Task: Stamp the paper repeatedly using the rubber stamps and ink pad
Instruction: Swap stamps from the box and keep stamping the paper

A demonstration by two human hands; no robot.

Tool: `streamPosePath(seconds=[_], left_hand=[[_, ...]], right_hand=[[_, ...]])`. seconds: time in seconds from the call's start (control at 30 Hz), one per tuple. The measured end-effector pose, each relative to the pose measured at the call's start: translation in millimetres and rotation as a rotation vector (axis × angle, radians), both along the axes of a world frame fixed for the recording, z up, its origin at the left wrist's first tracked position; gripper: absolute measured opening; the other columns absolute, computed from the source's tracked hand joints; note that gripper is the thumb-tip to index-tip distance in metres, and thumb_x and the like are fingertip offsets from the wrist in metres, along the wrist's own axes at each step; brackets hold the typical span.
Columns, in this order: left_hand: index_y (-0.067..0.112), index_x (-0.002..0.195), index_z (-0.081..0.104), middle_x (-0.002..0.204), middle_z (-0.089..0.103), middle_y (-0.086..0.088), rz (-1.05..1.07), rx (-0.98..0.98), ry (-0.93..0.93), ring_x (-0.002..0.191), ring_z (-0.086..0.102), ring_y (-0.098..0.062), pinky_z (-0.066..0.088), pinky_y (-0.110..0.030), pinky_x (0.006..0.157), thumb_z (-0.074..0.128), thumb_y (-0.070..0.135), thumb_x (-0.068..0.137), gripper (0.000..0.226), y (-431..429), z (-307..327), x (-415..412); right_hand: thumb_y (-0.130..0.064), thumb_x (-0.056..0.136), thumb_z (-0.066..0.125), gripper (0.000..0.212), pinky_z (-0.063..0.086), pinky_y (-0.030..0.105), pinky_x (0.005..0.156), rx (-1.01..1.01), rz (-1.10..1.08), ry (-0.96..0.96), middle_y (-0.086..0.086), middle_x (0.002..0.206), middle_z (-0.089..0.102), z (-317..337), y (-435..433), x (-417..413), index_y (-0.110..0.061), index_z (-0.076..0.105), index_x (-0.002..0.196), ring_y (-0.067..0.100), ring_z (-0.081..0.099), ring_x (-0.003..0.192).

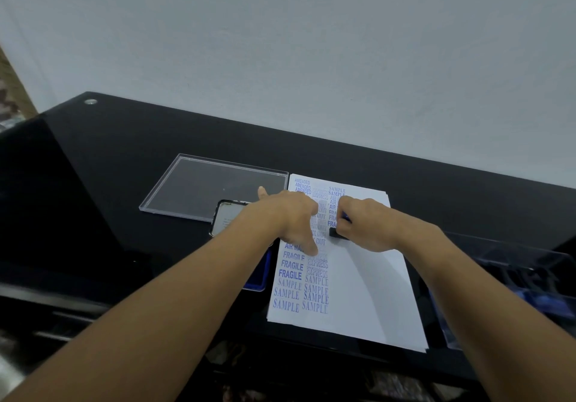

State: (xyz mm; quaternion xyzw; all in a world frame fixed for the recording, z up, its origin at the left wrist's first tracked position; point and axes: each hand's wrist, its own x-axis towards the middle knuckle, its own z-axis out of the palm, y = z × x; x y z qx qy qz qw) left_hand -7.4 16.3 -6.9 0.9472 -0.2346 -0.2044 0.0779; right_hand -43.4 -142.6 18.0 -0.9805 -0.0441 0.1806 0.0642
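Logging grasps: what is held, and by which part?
Right hand grips the rubber stamp by its upper part; left hand only presses flat on the paper.

Your sheet is matt white paper (367, 292) on a glossy black table (140, 139) — beside it you have a clear, smooth plastic lid (199, 183) and a blue plastic ink pad (260, 275).

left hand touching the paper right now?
Touching. The head view shows the left hand lying spread over the paper, its thumb tip pressed down on the printed sheet with no gap or shadow under it.
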Motion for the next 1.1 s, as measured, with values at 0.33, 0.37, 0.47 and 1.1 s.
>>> streamPosePath(seconds=[0.33, 0.37, 0.47, 1.1], left_hand=[[0.021, 0.146, 0.043, 0.150, 0.043, 0.003, 0.007, 0.015, 0.047, 0.142, 0.037, -0.025, -0.002, -0.074, 0.113, 0.077, 0.053, 0.079, 0.082, 0, 3, 1], [0.021, 0.147, 0.042, 0.151, 0.042, 0.003, 0.009, 0.019, 0.055, 0.142, 0.036, -0.026, -0.003, -0.074, 0.113, 0.078, 0.054, 0.078, 0.084, -1, 3, 1], [0.023, 0.149, 0.039, 0.154, 0.039, 0.004, 0.005, 0.034, 0.063, 0.144, 0.034, -0.026, -0.003, -0.074, 0.112, 0.079, 0.055, 0.076, 0.090, -2, 4, 1], [0.026, 0.149, 0.039, 0.151, 0.040, 0.002, 0.037, 0.052, 0.081, 0.138, 0.041, -0.030, 0.010, -0.073, 0.114, 0.086, 0.051, 0.071, 0.095, -9, 7, 1]], right_hand=[[-0.030, 0.105, 0.044, 0.017, 0.032, 0.024, 0.055, -0.004, 0.007, 0.001, -0.001, 0.083, 0.048, -13, 3, -1, -0.017, 0.034, 0.102, 0.010, 0.045, 0.068], [-0.030, 0.105, 0.044, 0.016, 0.033, 0.023, 0.055, 0.008, 0.005, -0.007, -0.001, 0.084, 0.048, -15, 3, -1, -0.017, 0.034, 0.104, 0.010, 0.046, 0.069], [-0.029, 0.104, 0.043, 0.016, 0.043, 0.028, 0.061, 0.055, -0.034, -0.035, 0.001, 0.089, 0.055, -24, 1, 0, -0.016, 0.039, 0.111, 0.014, 0.055, 0.076], [-0.028, 0.100, 0.044, 0.014, 0.046, 0.036, 0.060, 0.127, -0.140, -0.154, 0.006, 0.087, 0.057, -42, 5, -2, -0.016, 0.040, 0.106, 0.019, 0.056, 0.072]])
